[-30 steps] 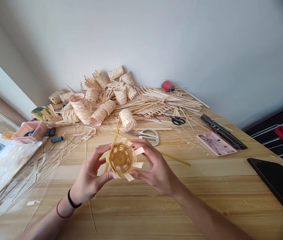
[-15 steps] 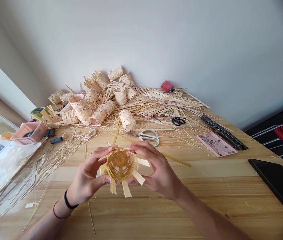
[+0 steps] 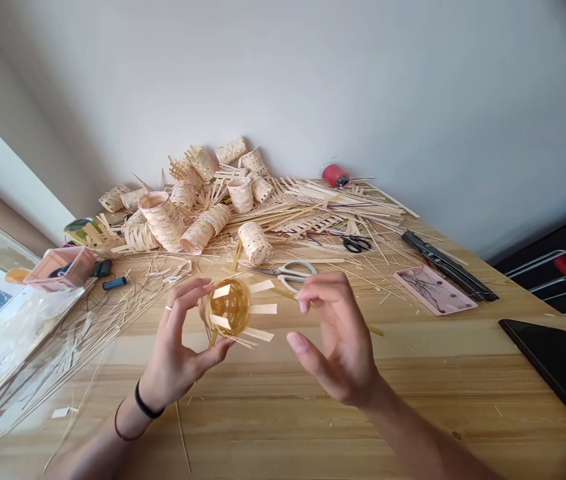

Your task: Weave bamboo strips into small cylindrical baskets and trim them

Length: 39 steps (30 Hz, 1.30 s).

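Observation:
A small woven basket (image 3: 230,308) of pale bamboo strips is held above the table, its open mouth facing me. Loose strip ends stick out from its rim, mostly to the right. My left hand (image 3: 180,333) grips the basket's left side, fingers above and thumb beneath. To the right, my right hand (image 3: 335,333) is apart from the basket, thumb and fingers spread with nothing between them. Behind the right hand lie light-handled scissors (image 3: 293,272), partly covered by its fingers. A finished-looking woven cylinder (image 3: 255,243) lies just beyond the scissors.
Several woven baskets (image 3: 163,217) and loose strips (image 3: 333,203) are heaped against the wall. Black scissors (image 3: 357,245), a pink tray (image 3: 435,290) with thin metal pieces and a long black tool (image 3: 447,265) lie right. A pink box (image 3: 60,268) stands left; a dark flat object (image 3: 553,373) lies at the right edge.
My right hand has let go of the basket and moved right, its fingers opening. The basket has turned and shifted slightly left and up in my left hand.

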Motion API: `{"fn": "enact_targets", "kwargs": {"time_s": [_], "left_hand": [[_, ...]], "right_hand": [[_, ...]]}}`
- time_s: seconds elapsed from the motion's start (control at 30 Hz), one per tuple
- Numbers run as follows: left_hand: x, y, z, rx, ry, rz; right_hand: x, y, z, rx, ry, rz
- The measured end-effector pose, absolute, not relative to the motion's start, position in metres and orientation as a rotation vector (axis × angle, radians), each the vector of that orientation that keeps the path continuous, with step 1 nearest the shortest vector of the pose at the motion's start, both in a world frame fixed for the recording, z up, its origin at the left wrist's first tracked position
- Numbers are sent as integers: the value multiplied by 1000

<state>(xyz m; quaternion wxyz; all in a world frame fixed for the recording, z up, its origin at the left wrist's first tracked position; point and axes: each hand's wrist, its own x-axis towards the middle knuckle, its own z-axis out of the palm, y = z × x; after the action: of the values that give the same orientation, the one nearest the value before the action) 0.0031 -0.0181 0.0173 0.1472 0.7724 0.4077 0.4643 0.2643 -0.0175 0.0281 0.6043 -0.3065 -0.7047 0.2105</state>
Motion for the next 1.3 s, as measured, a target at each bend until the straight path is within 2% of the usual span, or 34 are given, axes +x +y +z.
{"fn": "enact_targets", "kwargs": {"time_s": [0.13, 0.37, 0.5, 0.57, 0.77, 1.3], "left_hand": [[8, -16, 21, 2427, 1239, 1292], [14, -15, 22, 2610, 1134, 1170], [19, -20, 21, 2657, 1036, 1052], [21, -22, 19, 2666, 997, 1006], [21, -25, 17, 2604, 895, 928], [19, -21, 26, 2532, 939, 1003]], "right_hand": [[259, -25, 36, -753, -1756, 572], [262, -16, 36, -1084, -1891, 1351], [266, -14, 36, -1170, -1967, 1549], [265, -14, 38, -1178, -2013, 1521], [258, -17, 37, -1018, -2138, 1157], [259, -16, 37, -980, -2013, 1272]]}}
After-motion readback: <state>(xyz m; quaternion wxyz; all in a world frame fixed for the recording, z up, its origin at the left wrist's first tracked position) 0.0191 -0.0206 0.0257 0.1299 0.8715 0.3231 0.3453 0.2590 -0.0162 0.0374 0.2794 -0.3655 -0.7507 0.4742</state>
